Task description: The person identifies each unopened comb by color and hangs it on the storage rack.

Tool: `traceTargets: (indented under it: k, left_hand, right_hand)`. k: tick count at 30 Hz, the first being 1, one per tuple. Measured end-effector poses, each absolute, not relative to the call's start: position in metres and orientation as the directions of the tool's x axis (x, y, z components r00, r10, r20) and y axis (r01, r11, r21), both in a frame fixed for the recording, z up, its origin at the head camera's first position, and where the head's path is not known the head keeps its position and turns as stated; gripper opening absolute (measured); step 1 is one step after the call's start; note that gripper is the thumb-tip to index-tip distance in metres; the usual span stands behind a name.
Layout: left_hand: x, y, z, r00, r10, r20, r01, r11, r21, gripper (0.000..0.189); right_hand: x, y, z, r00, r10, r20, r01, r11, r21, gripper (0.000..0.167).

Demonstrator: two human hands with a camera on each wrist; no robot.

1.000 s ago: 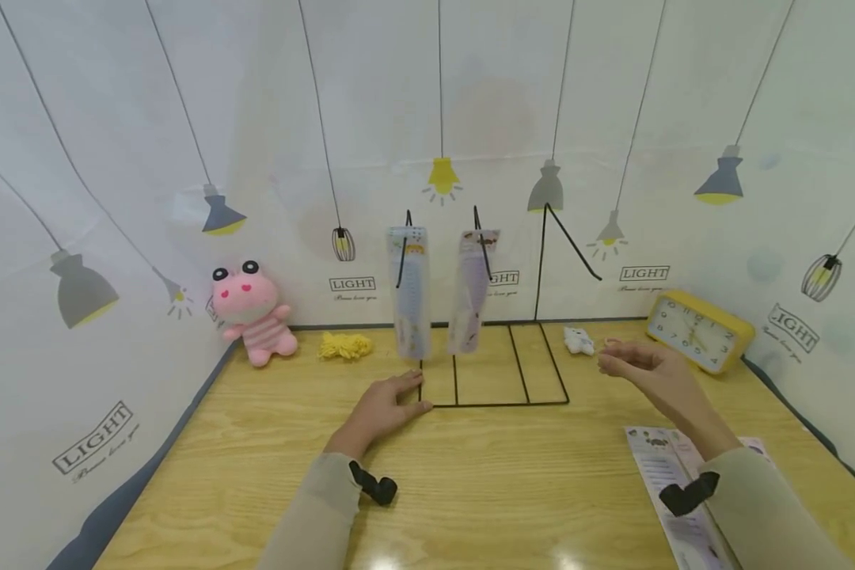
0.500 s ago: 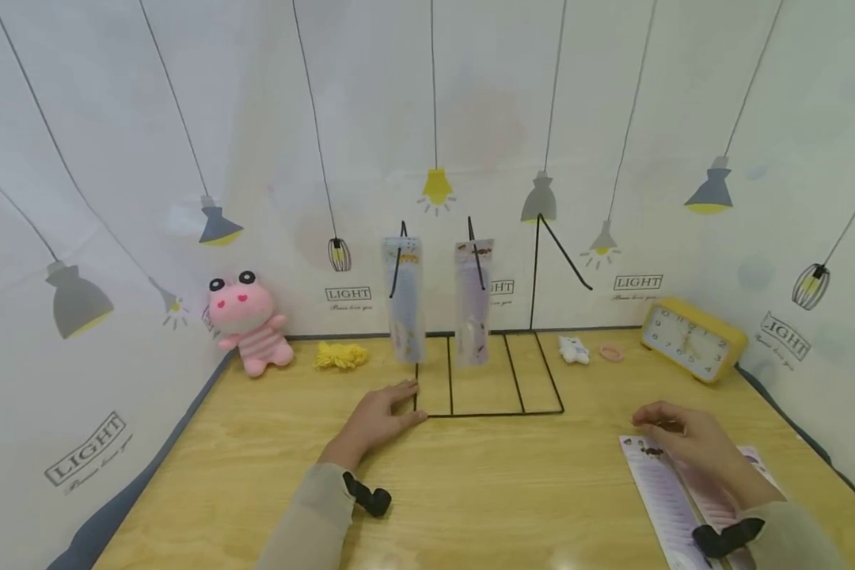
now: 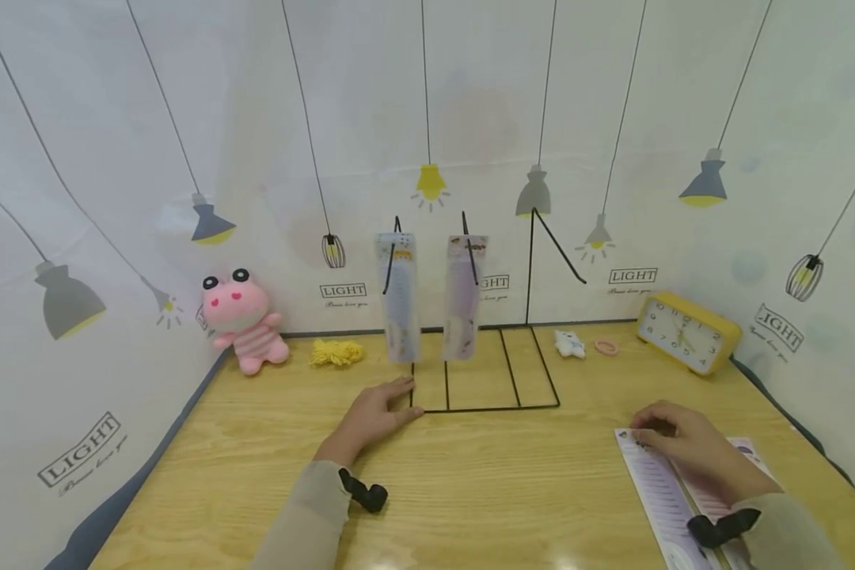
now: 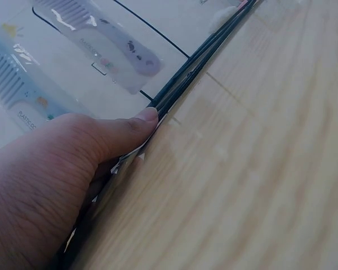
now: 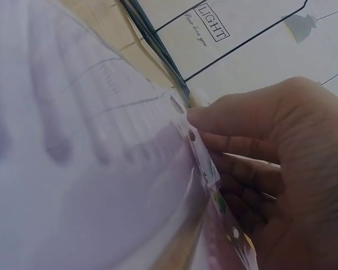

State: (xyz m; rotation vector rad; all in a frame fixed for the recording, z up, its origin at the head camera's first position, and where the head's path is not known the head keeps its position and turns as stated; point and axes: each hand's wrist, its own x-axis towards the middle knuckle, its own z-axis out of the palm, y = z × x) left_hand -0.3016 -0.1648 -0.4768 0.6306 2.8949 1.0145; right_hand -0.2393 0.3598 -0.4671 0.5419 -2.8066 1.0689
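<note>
My left hand (image 3: 370, 416) rests at the front left corner of a black wire display rack (image 3: 488, 409), thumb along the front bar and fingers on the side bar. From the rack's hooks hang a bagged blue comb (image 3: 399, 305) and a bagged purple comb (image 3: 461, 305); one hook (image 3: 559, 247) at the right is bare. At the right, my right hand (image 3: 691, 443) pinches the top edge of another bagged purple comb (image 3: 655, 491) between thumb and fingers. Beside it lies a pink-purple bagged comb (image 3: 744, 450), partly under my hand and sleeve.
A pink plush toy (image 3: 245, 321) and a bundle of yellow yarn (image 3: 336, 353) sit at the back left. Right of the rack are a small white figure (image 3: 568, 343), a pink ring (image 3: 606, 347) and a yellow alarm clock (image 3: 687, 332). A printed cloth wall stands behind.
My right hand has come down and back from beside the pink ring to the bagged purple comb and taken its top edge. My left hand stays on the rack.
</note>
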Motion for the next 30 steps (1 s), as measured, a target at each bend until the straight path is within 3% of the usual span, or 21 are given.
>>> traceTargets:
  k: [8, 30]
  left_hand:
    - [-0.3011, -0.1626, -0.4746, -0.92, 0.378, 0.107, 0.364, 0.719, 0.592, 0.068]
    - [-0.3051, -0.1652, -0.4812, -0.926, 0.367, 0.094, 0.348, 0.729, 0.589, 0.069]
  right_hand:
    - [-0.2382, 0.3601, -0.4642, -0.947, -0.296, 0.124, -0.308, 0.728, -0.613, 0.02]
    - [-0.2422, 0.3637, -0.4722, -0.93, -0.271, 0.249, -0.368, 0.706, -0.606, 0.012]
